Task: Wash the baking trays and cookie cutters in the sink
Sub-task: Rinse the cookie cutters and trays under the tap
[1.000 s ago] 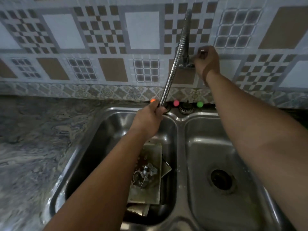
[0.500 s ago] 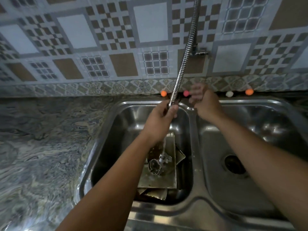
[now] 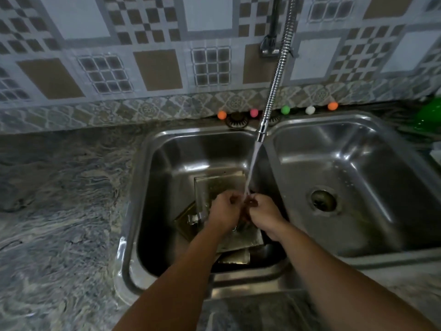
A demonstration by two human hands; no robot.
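Note:
Several metal baking trays (image 3: 218, 185) lie stacked and askew on the bottom of the left sink basin (image 3: 143, 187). My left hand (image 3: 224, 211) and my right hand (image 3: 262, 212) meet above the trays, fingers curled toward each other. A thin water stream (image 3: 250, 170) from the flexible faucet hose (image 3: 276, 75) falls between them. Whether either hand holds something is hidden. The hands cover the cookie cutters; only a sliver of metal (image 3: 236, 227) shows beneath them.
The right basin (image 3: 358, 163), with its drain (image 3: 323, 199), holds nothing. A marbled stone counter (image 3: 59, 211) runs along the left and front. Small coloured balls (image 3: 222, 114) line the back ledge. A green object (image 3: 429, 118) sits at the far right.
My right hand left the wall tap and my left hand let go of the hose nozzle. Both dropped into the left basin and met under the running water.

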